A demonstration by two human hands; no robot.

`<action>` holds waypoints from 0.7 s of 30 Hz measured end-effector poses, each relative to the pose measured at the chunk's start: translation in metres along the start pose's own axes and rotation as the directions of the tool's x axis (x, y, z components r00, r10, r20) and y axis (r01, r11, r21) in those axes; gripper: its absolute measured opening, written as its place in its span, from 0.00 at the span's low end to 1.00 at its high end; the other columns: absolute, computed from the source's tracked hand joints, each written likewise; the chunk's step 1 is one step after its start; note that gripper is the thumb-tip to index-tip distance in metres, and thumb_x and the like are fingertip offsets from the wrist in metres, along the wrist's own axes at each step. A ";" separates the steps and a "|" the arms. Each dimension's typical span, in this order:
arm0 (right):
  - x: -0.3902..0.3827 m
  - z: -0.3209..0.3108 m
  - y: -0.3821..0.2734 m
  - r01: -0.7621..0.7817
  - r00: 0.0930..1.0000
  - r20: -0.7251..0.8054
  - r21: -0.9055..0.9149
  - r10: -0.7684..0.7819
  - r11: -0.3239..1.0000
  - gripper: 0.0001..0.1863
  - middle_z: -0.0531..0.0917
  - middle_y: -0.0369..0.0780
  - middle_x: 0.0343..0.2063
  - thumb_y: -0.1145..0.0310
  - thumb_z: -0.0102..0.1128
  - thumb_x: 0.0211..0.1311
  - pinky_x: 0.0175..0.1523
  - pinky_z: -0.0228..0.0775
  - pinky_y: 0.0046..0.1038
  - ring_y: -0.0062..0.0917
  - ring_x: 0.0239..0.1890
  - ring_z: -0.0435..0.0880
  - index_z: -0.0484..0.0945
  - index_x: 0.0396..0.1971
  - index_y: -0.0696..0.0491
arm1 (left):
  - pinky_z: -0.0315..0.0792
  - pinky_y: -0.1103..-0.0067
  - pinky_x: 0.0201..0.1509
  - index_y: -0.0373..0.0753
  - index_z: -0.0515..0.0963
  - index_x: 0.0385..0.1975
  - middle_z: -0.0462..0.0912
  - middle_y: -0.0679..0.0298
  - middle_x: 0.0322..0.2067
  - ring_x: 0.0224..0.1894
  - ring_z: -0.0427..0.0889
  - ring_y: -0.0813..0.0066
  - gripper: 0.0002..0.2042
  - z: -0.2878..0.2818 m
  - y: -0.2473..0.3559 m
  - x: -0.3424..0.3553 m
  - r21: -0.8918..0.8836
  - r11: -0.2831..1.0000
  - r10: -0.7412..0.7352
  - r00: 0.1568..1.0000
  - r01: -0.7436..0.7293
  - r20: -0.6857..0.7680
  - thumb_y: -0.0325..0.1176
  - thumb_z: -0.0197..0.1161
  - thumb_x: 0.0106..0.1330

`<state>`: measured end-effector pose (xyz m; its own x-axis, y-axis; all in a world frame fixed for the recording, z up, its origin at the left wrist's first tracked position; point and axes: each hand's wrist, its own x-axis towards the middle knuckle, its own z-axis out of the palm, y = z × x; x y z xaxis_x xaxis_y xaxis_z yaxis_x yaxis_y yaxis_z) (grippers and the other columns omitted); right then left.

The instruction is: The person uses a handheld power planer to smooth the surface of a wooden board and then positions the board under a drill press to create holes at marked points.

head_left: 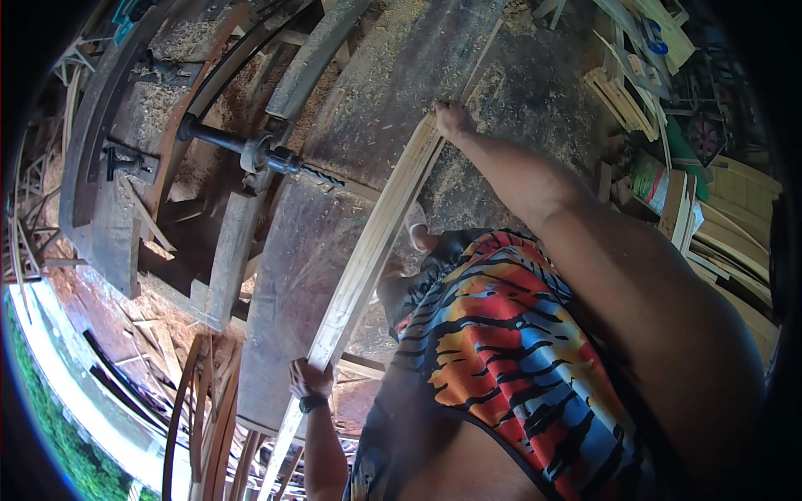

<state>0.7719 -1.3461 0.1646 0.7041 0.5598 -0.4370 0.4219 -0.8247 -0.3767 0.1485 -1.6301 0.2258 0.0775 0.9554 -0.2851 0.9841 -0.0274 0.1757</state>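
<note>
A long pale wooden strip (pixel 368 242) runs diagonally from the lower left up across a worn, dusty work surface (pixel 296 255). My left hand (pixel 311 380) is closed on its lower part, with a dark band on the wrist. My right hand (pixel 452 119) is closed around its upper part, the arm stretched out. Just left of the strip, a horizontal dark spindle with a collar (pixel 255 154) carries a long drill bit (pixel 322 175), pointing right toward the strip. Whether the strip rests on the surface or is lifted off it, I cannot tell.
Metal clamp fixtures (pixel 125 163) and timber rails (pixel 230 250) surround the spindle at left. Stacked boards and offcuts (pixel 618 100) lie at upper right, with a green-and-white roll (pixel 650 184). Curved strips (pixel 200 401) stand at lower left. Sawdust and wood shavings cover much around me.
</note>
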 end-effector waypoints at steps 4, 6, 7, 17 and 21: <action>-0.004 0.001 0.000 0.004 0.999 -0.033 0.015 -0.003 1.000 0.35 0.77 0.56 0.61 0.43 0.48 0.68 0.69 0.66 0.45 0.50 0.64 0.75 0.77 0.58 0.61 | 0.76 0.55 0.40 0.42 0.75 0.38 0.79 0.55 0.36 0.39 0.82 0.47 0.23 -0.003 0.003 0.001 0.024 0.999 -0.030 0.999 0.029 0.038 0.44 0.74 0.44; -0.001 0.003 0.003 0.008 0.999 -0.040 0.034 -0.007 0.999 0.35 0.77 0.56 0.61 0.43 0.48 0.68 0.69 0.66 0.46 0.50 0.64 0.75 0.77 0.57 0.61 | 0.76 0.55 0.40 0.41 0.75 0.38 0.79 0.55 0.36 0.39 0.82 0.48 0.23 -0.004 0.002 0.001 0.028 0.999 -0.042 0.998 0.041 0.051 0.44 0.74 0.44; 0.000 0.004 0.003 0.011 0.998 -0.061 0.036 -0.009 0.999 0.35 0.77 0.57 0.60 0.42 0.48 0.68 0.68 0.67 0.46 0.50 0.63 0.76 0.77 0.57 0.61 | 0.76 0.55 0.40 0.41 0.75 0.38 0.79 0.55 0.36 0.40 0.82 0.48 0.23 -0.003 0.001 0.001 0.031 0.999 -0.036 0.998 0.034 0.043 0.44 0.74 0.44; 0.005 0.006 0.006 0.046 0.996 -0.072 0.017 -0.045 0.999 0.36 0.78 0.58 0.58 0.42 0.47 0.67 0.68 0.68 0.45 0.51 0.62 0.76 0.78 0.55 0.62 | 0.77 0.55 0.42 0.41 0.75 0.38 0.79 0.55 0.36 0.40 0.81 0.48 0.23 -0.004 0.004 0.002 0.036 0.999 -0.031 0.999 0.030 0.037 0.44 0.74 0.45; -0.001 0.003 0.002 0.037 0.999 -0.035 0.022 -0.037 0.999 0.37 0.78 0.58 0.59 0.42 0.46 0.67 0.68 0.68 0.45 0.51 0.62 0.77 0.78 0.55 0.62 | 0.76 0.55 0.42 0.41 0.75 0.38 0.78 0.55 0.36 0.40 0.81 0.48 0.23 -0.002 0.001 0.000 0.033 0.999 -0.035 0.999 0.033 0.041 0.44 0.74 0.45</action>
<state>0.7701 -1.3481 0.1621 0.7076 0.5865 -0.3941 0.4351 -0.8011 -0.4110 0.1496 -1.6299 0.2280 0.0500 0.9428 -0.3296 0.9908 -0.0053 0.1351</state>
